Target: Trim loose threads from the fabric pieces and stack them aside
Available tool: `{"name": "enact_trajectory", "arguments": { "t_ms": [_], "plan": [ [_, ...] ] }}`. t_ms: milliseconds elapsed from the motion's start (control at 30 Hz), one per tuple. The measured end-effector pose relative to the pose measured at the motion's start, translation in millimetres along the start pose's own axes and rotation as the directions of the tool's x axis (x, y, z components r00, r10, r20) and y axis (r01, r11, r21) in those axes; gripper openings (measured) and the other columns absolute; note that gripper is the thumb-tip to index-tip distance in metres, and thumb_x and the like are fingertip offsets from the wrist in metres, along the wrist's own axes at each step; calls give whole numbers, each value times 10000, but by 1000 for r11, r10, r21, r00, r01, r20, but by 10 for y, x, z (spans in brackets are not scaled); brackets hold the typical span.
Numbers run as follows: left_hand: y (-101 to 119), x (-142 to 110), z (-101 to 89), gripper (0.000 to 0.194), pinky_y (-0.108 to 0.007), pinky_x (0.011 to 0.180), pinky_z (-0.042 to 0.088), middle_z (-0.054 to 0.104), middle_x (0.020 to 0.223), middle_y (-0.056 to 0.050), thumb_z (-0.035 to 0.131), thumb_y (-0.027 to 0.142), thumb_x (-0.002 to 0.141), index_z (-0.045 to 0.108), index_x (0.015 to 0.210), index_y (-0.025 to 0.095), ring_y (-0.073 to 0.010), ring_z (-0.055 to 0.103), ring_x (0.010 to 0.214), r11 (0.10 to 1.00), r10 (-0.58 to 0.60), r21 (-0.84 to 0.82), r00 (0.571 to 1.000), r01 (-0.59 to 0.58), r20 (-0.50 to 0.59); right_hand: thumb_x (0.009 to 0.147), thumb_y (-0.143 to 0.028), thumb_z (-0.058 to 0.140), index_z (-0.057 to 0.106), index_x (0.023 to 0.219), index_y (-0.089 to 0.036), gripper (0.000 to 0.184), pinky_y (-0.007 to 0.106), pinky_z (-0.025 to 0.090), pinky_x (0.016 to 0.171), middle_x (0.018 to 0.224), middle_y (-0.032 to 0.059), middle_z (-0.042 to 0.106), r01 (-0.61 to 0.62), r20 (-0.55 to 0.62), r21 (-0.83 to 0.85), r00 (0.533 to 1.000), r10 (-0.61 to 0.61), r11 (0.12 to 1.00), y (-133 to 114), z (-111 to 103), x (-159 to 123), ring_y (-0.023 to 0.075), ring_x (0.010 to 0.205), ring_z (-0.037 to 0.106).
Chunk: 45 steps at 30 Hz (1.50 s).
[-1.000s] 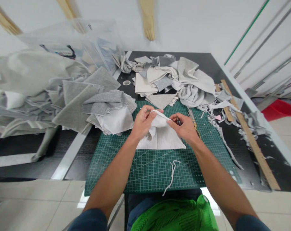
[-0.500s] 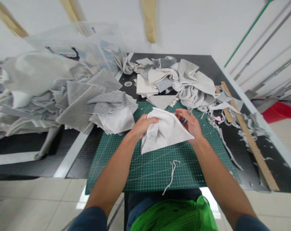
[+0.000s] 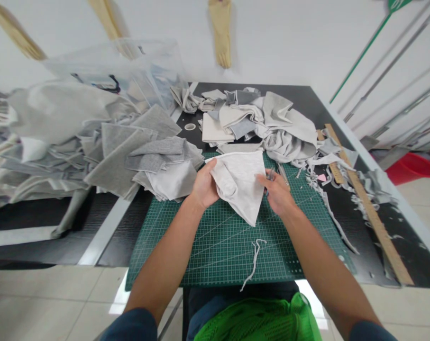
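Note:
A folded piece of white cloth (image 3: pixel 241 184) is held up above the green cutting mat (image 3: pixel 215 255). My left hand (image 3: pixel 205 185) grips its left side, thumb on top and fingers beneath. At the right edge, my right hand (image 3: pixel 278 192) pinches the cloth between thumb and finger. Tucked in that same hand is a small metal cutting tool, apparently thread snips (image 3: pixel 270 176), partly covered by the fingers. Below the cloth, a thin white strip of fabric (image 3: pixel 253 265) lies on the mat's near part.
Grey cloth pieces (image 3: pixel 129 147) are heaped on the left, with a clear plastic box (image 3: pixel 158 71) behind. More folded fabric (image 3: pixel 286 118) piles up at the back. A wooden ruler (image 3: pixel 374 213) and scraps lie on the right. A red bucket (image 3: pixel 410 166) stands beyond the table.
The white cloth has been turned, so one corner now points down towards me. My right hand has shifted lower on its right edge, and the tool shows more clearly.

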<state>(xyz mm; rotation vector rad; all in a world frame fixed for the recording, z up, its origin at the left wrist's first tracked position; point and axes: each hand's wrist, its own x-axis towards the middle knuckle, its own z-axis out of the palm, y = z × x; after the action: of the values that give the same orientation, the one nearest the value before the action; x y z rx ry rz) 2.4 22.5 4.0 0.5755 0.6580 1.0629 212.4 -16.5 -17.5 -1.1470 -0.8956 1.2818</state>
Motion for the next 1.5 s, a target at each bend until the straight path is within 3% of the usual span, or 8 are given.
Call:
{"name": "enact_trajectory", "arguments": {
  "t_ms": [367, 633, 767, 867, 1100, 1200, 1300, 1500],
  "plan": [
    [-5, 111, -336, 385, -314, 772, 553, 763, 864, -93, 730, 504, 837, 718, 864, 120, -223, 707, 849, 788, 244, 608, 956, -99, -161, 963, -500, 542, 661, 1319, -218, 469, 344, 464, 707, 905, 55, 678, 301, -145, -578, 877, -458, 758, 40, -202, 117, 201, 727, 543],
    [151, -9, -234, 414, -345, 758, 594, 765, 913, -106, 770, 403, 789, 697, 1096, 135, -241, 737, 842, 926, 34, 378, 995, 3, -92, 961, -556, 521, 713, 1126, -196, 440, 307, 432, 734, 923, 39, 663, 248, -206, -498, 897, -392, 831, 28, -203, 152, 179, 780, 530],
    [257, -68, -261, 885, -286, 723, 562, 754, 949, -55, 767, 125, 642, 483, 1477, 199, -179, 713, 777, 874, 153, 471, 988, -119, -35, 864, -567, 670, 660, 1162, -201, 472, 281, 404, 634, 785, -20, 581, 146, -162, -337, 964, -210, 930, -59, -224, 130, 151, 680, 478],
    [268, -50, -304, 999, -274, 723, 537, 733, 922, -21, 704, 62, 611, 413, 1548, 245, -158, 681, 759, 749, 306, 623, 952, -227, -21, 763, -444, 784, 631, 1256, -211, 566, 295, 439, 652, 811, -23, 607, 152, -9, -397, 985, -170, 905, -107, -240, 99, 158, 690, 515],
    [212, -41, -270, 356, -411, 987, 494, 711, 1084, -91, 630, 150, 760, 774, 1084, 190, -258, 649, 997, 85, 510, 965, 843, -248, 172, 811, -215, 625, 717, 1137, -193, 339, 436, 489, 939, 1050, 109, 673, 341, 170, -804, 917, -360, 488, -38, -189, 84, 279, 985, 618],
    [207, -82, -212, 135, -433, 983, 483, 662, 957, -90, 645, 203, 765, 755, 844, 193, -282, 620, 998, -46, 575, 978, 795, -205, 194, 805, -199, 592, 746, 1019, -196, 264, 429, 503, 901, 981, 114, 636, 329, 130, -839, 895, -428, 433, -48, -183, 70, 287, 965, 612],
    [211, -95, -197, 76, -427, 1027, 458, 648, 961, -74, 637, 191, 713, 607, 645, 206, -286, 594, 1069, 8, 598, 955, 767, -296, 233, 766, -214, 607, 736, 907, -208, 191, 434, 488, 949, 1060, 116, 644, 349, 110, -825, 871, -479, 445, -79, -198, 62, 299, 1055, 595],
    [179, -25, -264, 45, -322, 764, 474, 579, 760, 4, 568, 231, 825, 608, 811, 219, -197, 548, 759, 336, 505, 907, 861, -253, 53, 876, -330, 528, 679, 918, -236, 183, 332, 423, 681, 746, 2, 625, 256, 68, -745, 948, -311, 616, -83, -177, 89, 207, 701, 562]
  ]
}}
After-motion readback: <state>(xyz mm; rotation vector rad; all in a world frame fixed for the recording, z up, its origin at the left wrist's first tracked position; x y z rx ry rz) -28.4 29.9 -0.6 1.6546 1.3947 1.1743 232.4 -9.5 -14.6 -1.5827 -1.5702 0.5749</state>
